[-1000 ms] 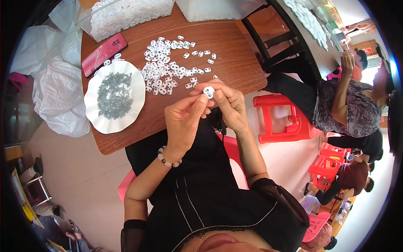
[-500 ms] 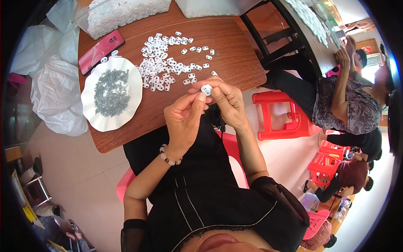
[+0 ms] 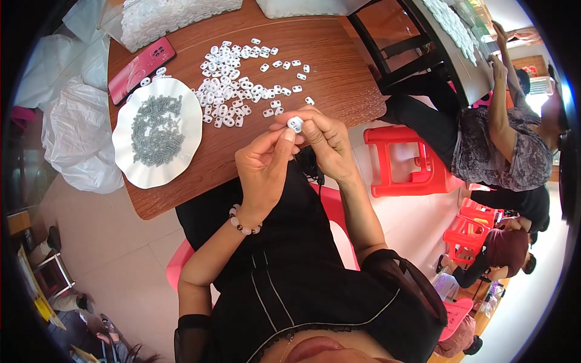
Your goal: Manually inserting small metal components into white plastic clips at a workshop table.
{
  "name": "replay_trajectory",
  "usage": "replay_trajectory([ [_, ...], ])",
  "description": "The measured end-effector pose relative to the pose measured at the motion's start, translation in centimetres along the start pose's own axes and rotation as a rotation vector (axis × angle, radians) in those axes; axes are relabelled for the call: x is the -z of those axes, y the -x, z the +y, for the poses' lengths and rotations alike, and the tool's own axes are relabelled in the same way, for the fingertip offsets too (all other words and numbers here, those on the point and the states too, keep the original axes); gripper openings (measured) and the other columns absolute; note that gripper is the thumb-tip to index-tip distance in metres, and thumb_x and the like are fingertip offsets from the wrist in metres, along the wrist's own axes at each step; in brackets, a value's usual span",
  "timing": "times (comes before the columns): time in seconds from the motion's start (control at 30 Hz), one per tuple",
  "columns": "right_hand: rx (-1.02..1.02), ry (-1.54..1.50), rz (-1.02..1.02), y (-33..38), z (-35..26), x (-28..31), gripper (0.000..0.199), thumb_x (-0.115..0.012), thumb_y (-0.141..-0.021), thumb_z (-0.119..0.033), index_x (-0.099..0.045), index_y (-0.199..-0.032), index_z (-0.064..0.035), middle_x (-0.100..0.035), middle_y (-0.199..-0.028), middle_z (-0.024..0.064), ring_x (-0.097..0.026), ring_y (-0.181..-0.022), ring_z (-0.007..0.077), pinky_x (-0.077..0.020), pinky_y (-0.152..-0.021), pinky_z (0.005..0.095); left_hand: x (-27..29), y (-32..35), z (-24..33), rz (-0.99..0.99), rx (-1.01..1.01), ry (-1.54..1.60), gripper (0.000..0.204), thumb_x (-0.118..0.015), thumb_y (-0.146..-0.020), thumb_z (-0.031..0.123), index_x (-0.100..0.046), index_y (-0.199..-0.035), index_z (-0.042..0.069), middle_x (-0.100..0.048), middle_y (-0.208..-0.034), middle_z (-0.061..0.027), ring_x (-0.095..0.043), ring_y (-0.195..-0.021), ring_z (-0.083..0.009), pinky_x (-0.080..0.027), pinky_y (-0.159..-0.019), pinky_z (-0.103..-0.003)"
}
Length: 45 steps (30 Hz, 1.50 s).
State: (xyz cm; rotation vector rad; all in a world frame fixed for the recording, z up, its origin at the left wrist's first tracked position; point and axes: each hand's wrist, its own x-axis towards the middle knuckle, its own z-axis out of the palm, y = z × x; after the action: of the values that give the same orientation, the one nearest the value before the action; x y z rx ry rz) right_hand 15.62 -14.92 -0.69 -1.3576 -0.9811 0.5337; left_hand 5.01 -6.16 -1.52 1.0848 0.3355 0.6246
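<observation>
My left hand [image 3: 264, 167] and my right hand [image 3: 319, 140] meet just off the near edge of the wooden table [image 3: 339, 66]. Together their fingertips pinch one small white plastic piece [image 3: 295, 124]. A loose pile of the same white pieces [image 3: 233, 91] lies on the table beyond my hands. To its left stands a white scalloped plate [image 3: 181, 163] filled with small grey screws [image 3: 156, 129]. A bead bracelet circles my left wrist.
A red phone [image 3: 141, 68] lies at the table's far left beside a clear bag of white parts [image 3: 169, 15]. White plastic bags [image 3: 75, 136] hang off the left side. A red stool [image 3: 405, 160] and another seated person [image 3: 484, 145] are to the right.
The two hands have stayed together on the white piece, shifting only slightly; the view has tilted a little, so the table appears a bit higher in the picture.
</observation>
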Motion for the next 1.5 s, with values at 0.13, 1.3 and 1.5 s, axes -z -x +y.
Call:
replay_trajectory([
  [0.13, -0.092, -0.117, 0.021, 0.0, -0.4, -0.3, 0.030, -0.039, -0.102, -0.014, -0.059, -0.114, 0.0048, -0.061, -0.099, 0.0085, -0.061, -0.072, 0.0114, -0.0526, -0.066, 0.0231, 0.2, -0.1, -0.3, -0.005, 0.010, 0.015, 0.017, -0.058, -0.094, 0.007, -0.067, -0.100, -0.006, -0.068, -0.087, -0.0070, -0.060, -0.074, -0.0066, -0.049, -0.067, -0.020],
  [1.3, -0.163, -0.163, 0.039, -0.1, 1.5, -0.2, 0.030, -0.041, -0.102, -0.016, -0.062, -0.111, 0.0021, -0.061, -0.096, 0.0060, -0.061, -0.082, 0.0106, -0.0515, -0.069, 0.0230, 0.3, -0.6, -1.4, 0.077, 0.061, -0.039, 0.018, -0.060, -0.092, 0.007, -0.066, -0.100, -0.008, -0.067, -0.089, -0.0082, -0.059, -0.074, -0.0069, -0.049, -0.067, -0.020],
  [1.5, -0.128, 0.012, 0.005, 0.0, 1.9, 0.1, 0.031, -0.042, -0.101, -0.020, -0.062, -0.113, 0.0014, -0.061, -0.101, 0.0075, -0.062, -0.090, 0.0130, -0.0517, -0.077, 0.0243, 0.5, -0.5, -1.6, 0.098, 0.066, 0.036, 0.018, -0.063, -0.092, 0.012, -0.067, -0.100, -0.004, -0.063, -0.079, -0.0014, -0.053, -0.068, -0.0056, -0.044, -0.062, -0.019],
])
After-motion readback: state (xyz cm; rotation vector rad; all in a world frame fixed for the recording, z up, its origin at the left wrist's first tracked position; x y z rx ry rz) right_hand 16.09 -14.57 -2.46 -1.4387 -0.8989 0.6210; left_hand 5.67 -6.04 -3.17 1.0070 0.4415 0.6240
